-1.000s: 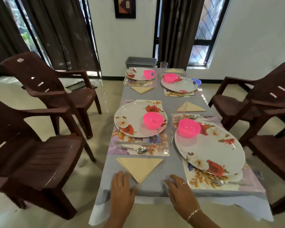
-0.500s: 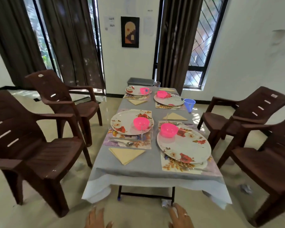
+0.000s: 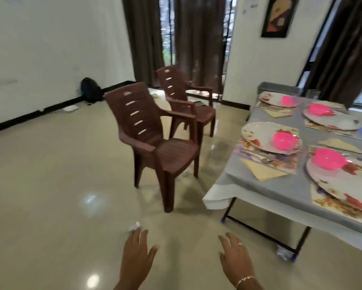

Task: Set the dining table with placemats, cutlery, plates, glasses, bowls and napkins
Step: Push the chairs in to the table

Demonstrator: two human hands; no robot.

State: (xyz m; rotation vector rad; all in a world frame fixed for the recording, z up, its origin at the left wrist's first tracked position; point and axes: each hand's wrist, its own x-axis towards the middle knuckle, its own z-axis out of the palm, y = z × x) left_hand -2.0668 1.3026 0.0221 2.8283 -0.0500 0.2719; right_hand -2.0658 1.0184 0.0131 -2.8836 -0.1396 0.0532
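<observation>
Risks, as judged:
- Crumpled paper scrap (image 3: 134,226) on the floor at 11 o'clock. Could slip underfoot.
- Near chair (image 3: 155,143) at 12 o'clock stands well apart from the table (image 3: 232,183). A shin could catch it.
- Cloth corner (image 3: 215,197) hangs loose at 2 o'clock. A snag would drag the napkin (image 3: 261,171), plate (image 3: 259,135) and pink bowl (image 3: 284,140) laid there.

Hands:
- Left hand (image 3: 137,256) at 6 o'clock: fingers spread, empty, over bare floor.
- Right hand (image 3: 235,260) at 5 o'clock: fingers spread, empty, touching nothing.
</observation>
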